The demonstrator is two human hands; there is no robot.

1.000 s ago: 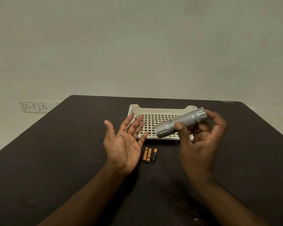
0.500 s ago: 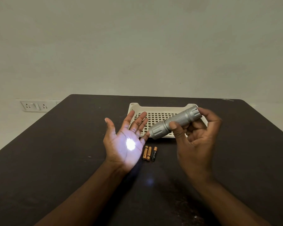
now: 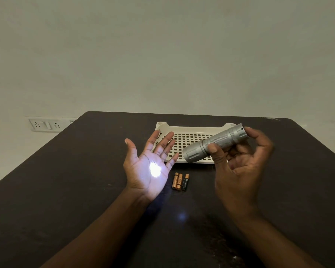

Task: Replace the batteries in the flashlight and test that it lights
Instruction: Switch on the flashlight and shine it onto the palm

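My right hand point(image 3: 238, 165) grips a silver flashlight point(image 3: 213, 143), thumb on its barrel and a finger at its tail cap. The flashlight's head points down-left and is lit. Its bright white spot falls on the palm of my left hand point(image 3: 147, 167), which is held open, palm up, fingers spread, holding nothing. Three small batteries point(image 3: 180, 181) lie side by side on the dark table point(image 3: 66, 190), between my two hands; two are copper-coloured and one is mostly black.
A cream perforated plastic tray point(image 3: 190, 130) sits on the table behind my hands, partly hidden by the flashlight. A wall socket plate point(image 3: 45, 124) is on the wall at the left. A faint light glint shows on the tabletop near me.
One second ago the flashlight was dark; since then it has come on and lights my left palm. My right hand has shifted slightly with the flashlight.
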